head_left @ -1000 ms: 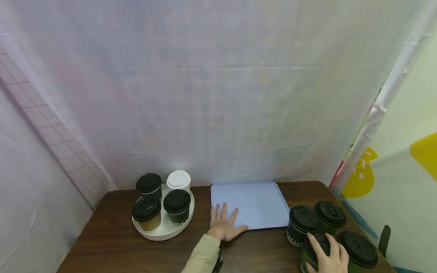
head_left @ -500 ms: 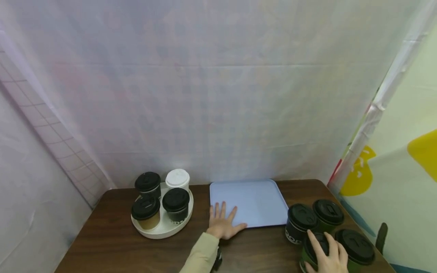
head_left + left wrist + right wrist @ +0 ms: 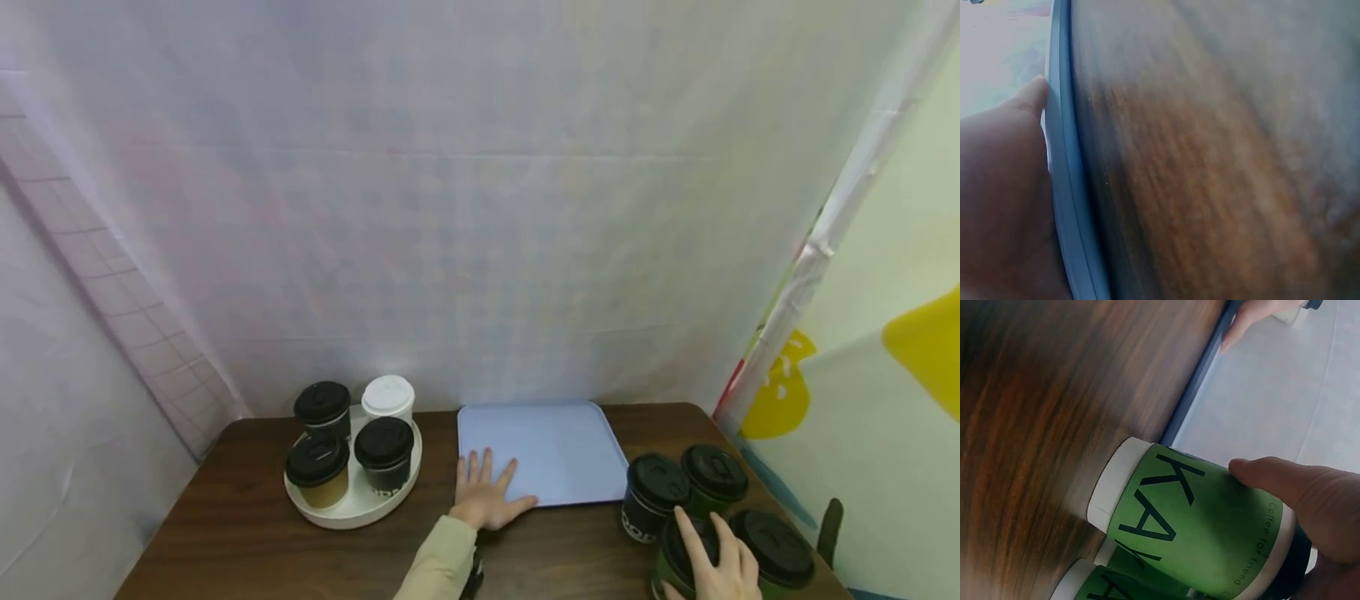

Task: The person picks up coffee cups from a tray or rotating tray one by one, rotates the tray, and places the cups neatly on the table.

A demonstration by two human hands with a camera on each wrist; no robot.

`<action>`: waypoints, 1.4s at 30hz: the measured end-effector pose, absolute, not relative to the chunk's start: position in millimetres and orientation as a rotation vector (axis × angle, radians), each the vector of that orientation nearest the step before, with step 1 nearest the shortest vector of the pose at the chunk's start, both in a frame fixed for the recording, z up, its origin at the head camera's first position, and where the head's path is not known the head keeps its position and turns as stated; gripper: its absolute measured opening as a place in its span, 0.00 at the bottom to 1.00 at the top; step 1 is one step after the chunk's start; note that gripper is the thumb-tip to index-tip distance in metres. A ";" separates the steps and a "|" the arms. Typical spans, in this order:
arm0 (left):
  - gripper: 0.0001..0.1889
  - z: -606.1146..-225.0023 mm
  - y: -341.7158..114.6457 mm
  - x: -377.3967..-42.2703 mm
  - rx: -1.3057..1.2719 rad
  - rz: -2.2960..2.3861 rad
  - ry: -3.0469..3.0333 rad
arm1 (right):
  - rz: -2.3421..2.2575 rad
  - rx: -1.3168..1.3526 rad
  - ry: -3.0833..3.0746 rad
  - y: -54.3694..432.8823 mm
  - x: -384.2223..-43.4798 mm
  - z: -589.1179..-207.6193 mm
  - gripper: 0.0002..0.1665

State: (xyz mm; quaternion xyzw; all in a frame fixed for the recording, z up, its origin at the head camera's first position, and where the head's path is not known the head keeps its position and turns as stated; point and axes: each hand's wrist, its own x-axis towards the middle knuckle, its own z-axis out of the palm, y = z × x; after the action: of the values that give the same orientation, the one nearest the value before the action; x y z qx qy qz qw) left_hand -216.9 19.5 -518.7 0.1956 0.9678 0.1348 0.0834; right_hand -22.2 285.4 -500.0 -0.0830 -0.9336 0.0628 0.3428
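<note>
My left hand (image 3: 483, 502) lies flat with its fingers straight and spread, resting over the near left corner of the blue tray (image 3: 566, 454); it grips nothing. The tray lies on the brown counter (image 3: 247, 508), toward the far side, and its bare surface shows beyond my fingertips. My pale sleeve (image 3: 438, 554) reaches in from the near side.

My right hand (image 3: 720, 567) is at the near right, curved around a green cup (image 3: 1210, 534): the thumb presses against its side and the other fingers reach over its black lid. The cup stands just off the near right corner of the tray. Large dark letters run across its side, with the small words "Coffee for friend" closer to the lid. I cannot tell whether its base touches the counter.

Three more lidded cups crowd around it: a navy cup (image 3: 647, 498) on the far left, a second green cup (image 3: 714, 477) on the far right, and a third green cup (image 3: 774, 546) just to the right, partly behind my fingers.

Well to the left, a round white tray (image 3: 348, 522) carries four upright cups: a black cup (image 3: 322, 406) far left, a white cup (image 3: 388, 397) far right, a tan cup (image 3: 322, 473) near left and a dark grey cup (image 3: 385, 454) near right. A pale curtain (image 3: 450, 250) hangs behind the counter.
</note>
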 end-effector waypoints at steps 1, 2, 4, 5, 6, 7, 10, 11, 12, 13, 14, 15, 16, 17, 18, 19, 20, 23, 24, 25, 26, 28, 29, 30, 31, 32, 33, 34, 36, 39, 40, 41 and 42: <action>0.44 -519.2 19.0 -216.5 0.586 0.412 2.882 | 0.169 -0.216 -2.421 285.5 -21.1 -501.2 0.73; 0.44 -519.9 18.6 -216.2 0.588 0.423 2.876 | 0.174 -0.216 -2.416 285.5 -20.1 -502.1 0.73; 0.44 -521.2 18.0 -215.6 0.596 0.445 2.874 | 0.176 -0.210 -2.399 285.8 -19.0 -502.5 0.72; 0.44 -521.4 17.6 -215.5 0.596 0.459 2.870 | 0.177 -0.212 -2.398 285.8 -18.9 -502.2 0.72; 0.44 -521.9 17.4 -215.8 0.597 0.463 2.871 | 0.181 -0.210 -2.396 285.6 -18.8 -501.4 0.72; 0.44 -522.1 17.0 -216.0 0.594 0.471 2.871 | 0.188 -0.207 -2.395 285.3 -18.8 -500.4 0.72; 0.43 -523.6 16.5 -218.6 0.600 0.493 2.880 | 0.215 -0.211 -2.396 283.9 -18.5 -495.9 0.74; 0.43 -524.7 16.5 -220.0 0.601 0.499 2.879 | 0.223 -0.218 -2.400 283.8 -18.3 -494.3 0.75; 0.43 -525.7 16.6 -221.7 0.610 0.503 2.883 | 0.227 -0.222 -2.394 283.5 -17.6 -492.2 0.75; 0.42 -527.0 15.6 -222.3 0.615 0.515 2.883 | 0.223 -0.226 -2.402 283.5 -16.8 -490.8 0.76; 0.42 -528.8 14.6 -223.3 0.623 0.532 2.884 | 0.220 -0.231 -2.406 283.2 -15.6 -489.0 0.77; 0.41 -529.7 13.4 -223.9 0.629 0.549 2.882 | 0.219 -0.235 -2.411 282.9 -14.2 -487.1 0.77; 0.41 -529.3 11.8 -224.1 0.639 0.560 2.885 | 0.216 -0.237 -2.419 282.6 -13.0 -485.1 0.78; 0.41 -528.8 9.9 -224.1 0.648 0.581 2.890 | 0.212 -0.231 -2.422 282.1 -11.8 -482.9 0.78; 0.40 -526.2 7.6 -223.6 0.654 0.605 2.889 | 0.208 -0.218 -2.417 281.1 -10.7 -480.4 0.79; 0.39 -522.4 5.2 -222.1 0.656 0.629 2.884 | 0.206 -0.205 -2.418 280.1 -9.7 -477.8 0.79; 0.39 -517.8 2.7 -220.4 0.661 0.646 2.884 | 0.211 -0.188 -2.408 278.7 -8.8 -474.9 0.79; 0.37 -503.6 -3.5 -213.5 0.680 0.708 2.875 | 0.223 -0.094 -2.344 274.3 -10.7 -466.3 0.68; 0.36 -498.4 -5.3 -210.5 0.687 0.723 2.861 | 0.226 -0.056 -2.321 272.3 -12.2 -463.4 0.66; 0.36 -494.1 -7.1 -206.9 0.697 0.737 2.849 | 0.231 -0.020 -2.297 269.8 -13.8 -460.9 0.64; 0.36 -490.2 -9.1 -203.3 0.713 0.745 2.838 | 0.235 0.022 -2.269 267.3 -16.3 -459.1 0.64; 0.35 -481.1 -16.9 -194.8 0.733 0.756 2.804 | 0.243 0.105 -2.216 259.0 -24.5 -456.8 0.64; 0.34 -475.4 -23.1 -189.9 0.744 0.753 2.788 | 0.255 0.148 -2.202 254.0 -29.7 -456.6 0.62; 0.34 -470.0 -29.7 -185.3 0.765 0.742 2.775 | 0.268 0.189 -2.189 248.4 -35.6 -456.7 0.60; 0.33 -464.2 -36.7 -180.2 0.784 0.732 2.762 | 0.283 0.229 -2.176 242.5 -41.3 -457.2 0.58; 0.32 -458.9 -43.9 -175.4 0.804 0.722 2.753 | 0.301 0.267 -2.169 236.6 -47.2 -457.8 0.56; 0.32 -453.7 -51.3 -170.5 0.818 0.721 2.736 | 0.321 0.302 -2.166 230.0 -52.9 -458.0 0.55; 0.31 -448.7 -58.9 -166.0 0.831 0.718 2.719 | 0.346 0.333 -2.168 223.3 -58.4 -458.5 0.53; 0.30 -440.3 -75.2 -156.7 0.843 0.725 2.677 | 0.389 0.397 -2.186 208.9 -67.5 -457.6 0.51; 0.30 -428.3 -104.1 -145.0 0.799 0.728 2.600 | 0.450 0.459 -2.241 183.8 -80.3 -452.5 0.44; 0.29 -425.1 -114.8 -141.4 0.774 0.720 2.577 | 0.472 0.477 -2.264 175.0 -84.5 -450.5 0.45; 0.29 -422.7 -125.9 -138.1 0.744 0.716 2.555 | 0.492 0.495 -2.290 166.1 -88.5 -448.3 0.48; 0.29 -420.7 -137.2 -135.5 0.713 0.704 2.540 | 0.515 0.515 -2.308 157.6 -93.4 -446.7 0.52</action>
State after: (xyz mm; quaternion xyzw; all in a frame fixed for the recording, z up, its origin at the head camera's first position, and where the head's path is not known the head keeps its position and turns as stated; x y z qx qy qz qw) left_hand -135.5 -137.2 -420.7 0.2555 0.9107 0.2524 0.2040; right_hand -93.4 157.6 -446.7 0.1991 -0.8923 0.1991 0.3528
